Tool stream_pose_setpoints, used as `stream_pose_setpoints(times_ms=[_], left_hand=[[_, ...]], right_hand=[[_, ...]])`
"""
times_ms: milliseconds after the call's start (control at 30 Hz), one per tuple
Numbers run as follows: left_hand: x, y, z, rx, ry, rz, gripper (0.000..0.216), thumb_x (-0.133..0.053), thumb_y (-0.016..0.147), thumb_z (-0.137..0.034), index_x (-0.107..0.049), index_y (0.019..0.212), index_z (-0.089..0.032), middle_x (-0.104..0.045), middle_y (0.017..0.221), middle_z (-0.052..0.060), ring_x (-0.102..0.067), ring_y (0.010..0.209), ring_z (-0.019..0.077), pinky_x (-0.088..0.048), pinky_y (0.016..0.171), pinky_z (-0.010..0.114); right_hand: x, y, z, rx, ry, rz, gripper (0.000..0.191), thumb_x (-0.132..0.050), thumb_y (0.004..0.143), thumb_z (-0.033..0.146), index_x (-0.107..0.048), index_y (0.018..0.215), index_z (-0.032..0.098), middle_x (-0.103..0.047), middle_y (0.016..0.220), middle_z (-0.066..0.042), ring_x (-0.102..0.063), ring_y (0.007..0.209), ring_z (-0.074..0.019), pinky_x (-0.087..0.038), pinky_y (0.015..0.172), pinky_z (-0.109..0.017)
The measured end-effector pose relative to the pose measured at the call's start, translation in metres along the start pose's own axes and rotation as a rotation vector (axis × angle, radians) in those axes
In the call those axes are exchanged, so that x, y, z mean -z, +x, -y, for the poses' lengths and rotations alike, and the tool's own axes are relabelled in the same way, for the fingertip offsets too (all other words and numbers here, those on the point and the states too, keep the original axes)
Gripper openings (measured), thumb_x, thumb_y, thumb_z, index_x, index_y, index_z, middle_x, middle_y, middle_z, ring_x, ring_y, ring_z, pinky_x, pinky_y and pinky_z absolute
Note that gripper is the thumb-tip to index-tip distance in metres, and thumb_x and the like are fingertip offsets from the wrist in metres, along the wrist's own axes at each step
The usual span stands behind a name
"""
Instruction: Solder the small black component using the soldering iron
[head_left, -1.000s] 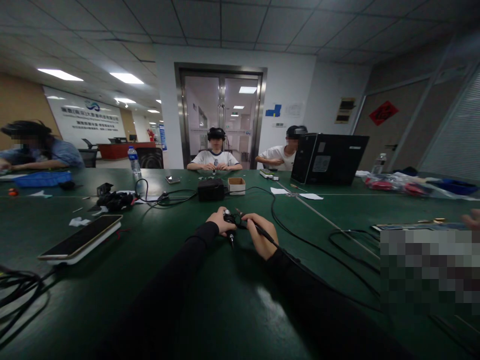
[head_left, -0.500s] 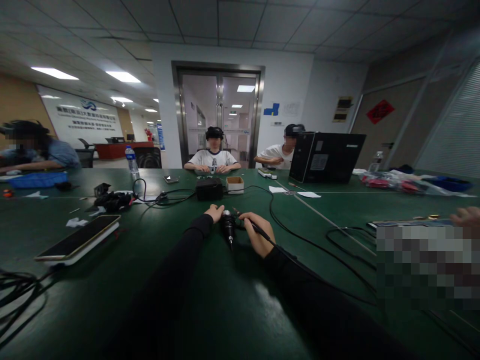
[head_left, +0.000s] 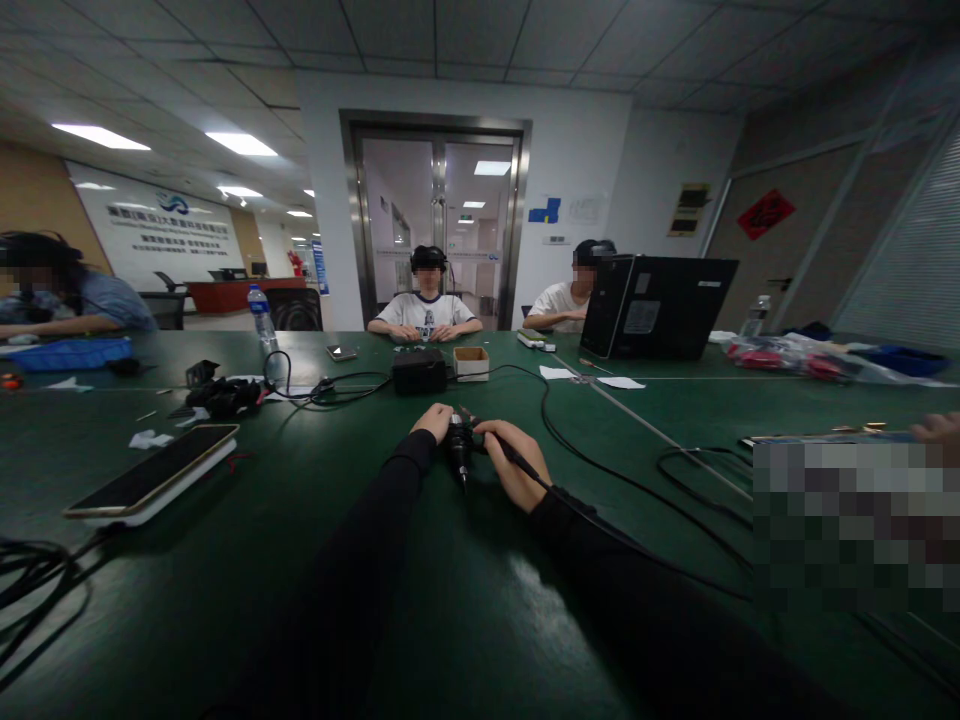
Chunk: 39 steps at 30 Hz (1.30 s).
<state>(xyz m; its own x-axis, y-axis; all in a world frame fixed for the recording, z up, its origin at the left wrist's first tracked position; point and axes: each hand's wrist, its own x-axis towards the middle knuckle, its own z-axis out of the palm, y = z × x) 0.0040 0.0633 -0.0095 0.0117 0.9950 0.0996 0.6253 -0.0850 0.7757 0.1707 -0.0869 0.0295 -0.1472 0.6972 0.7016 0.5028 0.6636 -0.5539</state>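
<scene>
Fingers [head_left: 495,430] of right hand [head_left: 516,478] partly cover a pen-like tool [head_left: 524,465].

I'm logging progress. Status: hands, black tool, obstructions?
Left hand at black tool, tip toward wearer. Right hand gripping corded handle. Cord along right sleeve.

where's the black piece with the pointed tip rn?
Head view, near the centre: the black pointed piece sits between the left hand and the right hand, over the green table, its tip toward the picture's bottom.
</scene>
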Motion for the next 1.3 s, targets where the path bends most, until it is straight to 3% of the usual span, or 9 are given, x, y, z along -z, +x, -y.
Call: stream_pose_setpoints(times_ms=[133,267,633,1300], left_hand=[[-0.005,-0.003,0.003,-0.045,-0.361,-0.089,0.019,-0.052,0.08,-0.023,-0.061,0.095,-0.016,-0.069,0.1,0.008,-0.063,0.095,0.0172,-0.046,0.087,0.027],[-0.002,-0.01,-0.001,-0.073,-0.535,-0.062,0.02,-0.051,0.078,-0.014,-0.058,0.097,-0.016,-0.069,0.077,0.003,-0.065,0.074,0.0141,-0.05,0.078,0.027],[0.002,-0.02,-0.007,-0.121,-0.587,-0.069,0.028,-0.048,0.075,-0.007,-0.059,0.099,-0.015,-0.068,0.07,0.001,-0.065,0.068,0.0143,-0.052,0.079,0.03],[0.006,-0.028,-0.01,-0.161,-0.59,-0.06,0.028,-0.048,0.075,-0.005,-0.06,0.098,-0.016,-0.068,0.073,0.001,-0.065,0.071,0.0132,-0.051,0.081,0.028]], right_hand=[[0.0,0.0,0.001,-0.012,0.007,0.014,0.023,-0.043,0.087,0.024,-0.065,0.094,0.023,-0.067,0.096,-0.003,-0.062,0.09,-0.0169,-0.046,0.083,-0.029],[-0.001,0.0,0.001,-0.017,0.004,0.026,0.023,-0.044,0.086,0.024,-0.065,0.097,0.023,-0.067,0.097,-0.003,-0.062,0.091,-0.0172,-0.046,0.084,-0.03],[-0.001,0.0,0.0,-0.011,-0.028,0.027,0.02,-0.046,0.086,0.023,-0.066,0.089,0.023,-0.067,0.09,-0.001,-0.062,0.084,-0.0156,-0.046,0.08,-0.027],[-0.002,-0.001,0.0,-0.012,-0.033,0.083,0.024,-0.044,0.089,0.026,-0.066,0.098,0.025,-0.068,0.099,-0.002,-0.062,0.093,-0.0165,-0.046,0.086,-0.03]])
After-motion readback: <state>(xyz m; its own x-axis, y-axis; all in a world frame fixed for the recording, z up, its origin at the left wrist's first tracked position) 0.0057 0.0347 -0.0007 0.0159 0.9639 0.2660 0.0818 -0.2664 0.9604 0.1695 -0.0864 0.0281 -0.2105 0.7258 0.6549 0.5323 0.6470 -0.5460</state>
